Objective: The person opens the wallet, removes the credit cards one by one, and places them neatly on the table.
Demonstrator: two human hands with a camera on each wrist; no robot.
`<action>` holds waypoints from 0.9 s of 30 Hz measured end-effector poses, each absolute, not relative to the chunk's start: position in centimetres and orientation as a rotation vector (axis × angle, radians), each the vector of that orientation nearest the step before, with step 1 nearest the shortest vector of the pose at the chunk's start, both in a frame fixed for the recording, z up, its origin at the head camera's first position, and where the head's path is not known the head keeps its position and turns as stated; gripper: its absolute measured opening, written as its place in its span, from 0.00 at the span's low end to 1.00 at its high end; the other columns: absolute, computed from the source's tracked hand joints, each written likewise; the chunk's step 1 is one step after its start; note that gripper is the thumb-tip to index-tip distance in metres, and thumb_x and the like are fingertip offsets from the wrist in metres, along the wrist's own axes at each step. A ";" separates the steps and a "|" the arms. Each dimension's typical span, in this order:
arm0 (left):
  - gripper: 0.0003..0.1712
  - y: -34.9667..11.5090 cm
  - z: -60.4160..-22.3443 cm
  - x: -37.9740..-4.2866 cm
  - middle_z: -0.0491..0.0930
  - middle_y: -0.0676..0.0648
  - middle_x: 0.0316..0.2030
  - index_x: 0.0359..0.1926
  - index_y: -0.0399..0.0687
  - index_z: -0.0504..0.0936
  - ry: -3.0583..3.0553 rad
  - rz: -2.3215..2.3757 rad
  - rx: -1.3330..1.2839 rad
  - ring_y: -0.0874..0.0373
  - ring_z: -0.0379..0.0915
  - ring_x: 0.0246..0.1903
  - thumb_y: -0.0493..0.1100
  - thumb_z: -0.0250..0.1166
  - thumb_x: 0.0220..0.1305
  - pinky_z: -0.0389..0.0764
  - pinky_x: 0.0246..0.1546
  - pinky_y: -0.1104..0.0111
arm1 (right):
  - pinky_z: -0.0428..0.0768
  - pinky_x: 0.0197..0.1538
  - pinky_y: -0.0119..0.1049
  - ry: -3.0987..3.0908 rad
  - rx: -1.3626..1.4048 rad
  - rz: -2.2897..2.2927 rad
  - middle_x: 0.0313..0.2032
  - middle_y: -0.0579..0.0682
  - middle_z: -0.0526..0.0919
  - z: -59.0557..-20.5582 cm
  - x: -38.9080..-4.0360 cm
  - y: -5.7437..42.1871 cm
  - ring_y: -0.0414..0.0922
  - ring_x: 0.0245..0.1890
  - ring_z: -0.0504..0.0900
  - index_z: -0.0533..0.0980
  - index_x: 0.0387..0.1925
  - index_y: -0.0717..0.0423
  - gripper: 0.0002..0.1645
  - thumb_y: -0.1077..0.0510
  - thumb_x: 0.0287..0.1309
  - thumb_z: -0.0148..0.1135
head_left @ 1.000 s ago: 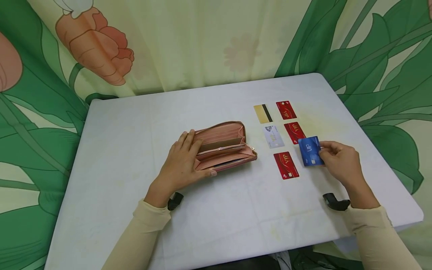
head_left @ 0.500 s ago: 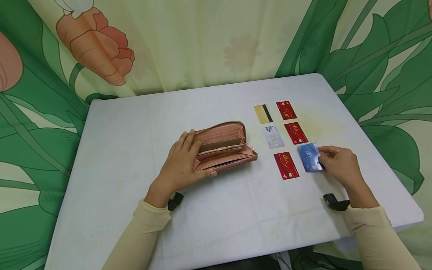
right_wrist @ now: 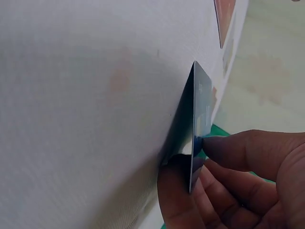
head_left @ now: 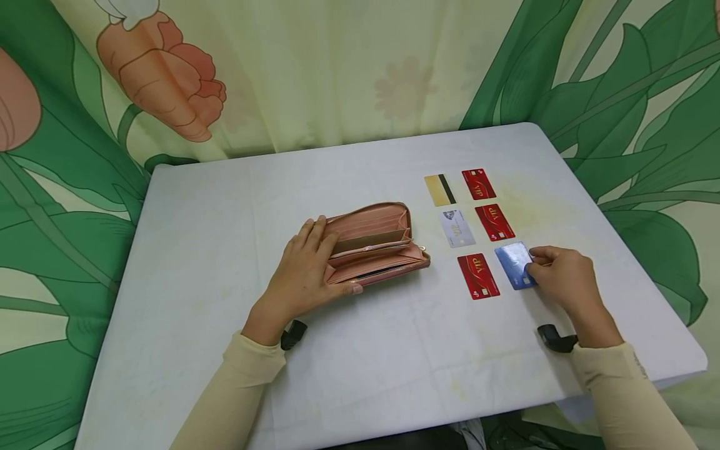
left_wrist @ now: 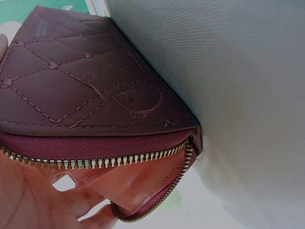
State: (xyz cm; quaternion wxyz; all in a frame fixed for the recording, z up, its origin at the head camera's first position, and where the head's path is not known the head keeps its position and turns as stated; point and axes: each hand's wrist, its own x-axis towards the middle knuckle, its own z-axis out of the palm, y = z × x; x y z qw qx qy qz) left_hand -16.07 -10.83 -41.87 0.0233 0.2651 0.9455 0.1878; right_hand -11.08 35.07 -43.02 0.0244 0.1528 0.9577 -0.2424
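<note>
A pink zip wallet (head_left: 379, 236) stands unzipped on the white table, its card slots and inner pockets showing. My left hand (head_left: 304, 259) holds its left end, fingers over the far side and thumb along the near side. In the left wrist view the wallet's dark quilted outside (left_wrist: 81, 71) and brass zip teeth are close up. Between thumb and fingers, my right hand (head_left: 565, 278) pinches a blue card (head_left: 513, 265) by its right edge. The right wrist view shows this card (right_wrist: 202, 102) tilted, close over the tablecloth, with a finger beneath it.
Left of the blue card lies a red VIP card (head_left: 478, 276). Two more red cards, a middle one (head_left: 494, 222) and a far one (head_left: 479, 184), lie behind, beside a silver card (head_left: 456, 228) and a gold card (head_left: 439, 190). A patterned curtain (head_left: 337, 75) hangs behind the table.
My right hand has brought the blue card nearer to me and lower, off the middle red card that it overlapped. The left hand and wallet have stayed put.
</note>
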 end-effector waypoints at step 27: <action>0.62 -10.9 -41.8 -15.9 0.44 0.35 0.82 0.78 0.43 0.61 2.909 0.596 0.813 0.38 0.37 0.82 0.78 0.67 0.57 0.53 0.76 0.39 | 0.68 0.61 0.78 3.068 0.318 -0.587 0.70 0.74 0.66 -40.0 -11.1 31.4 0.74 0.69 0.63 0.69 0.71 0.67 0.35 0.54 0.69 0.63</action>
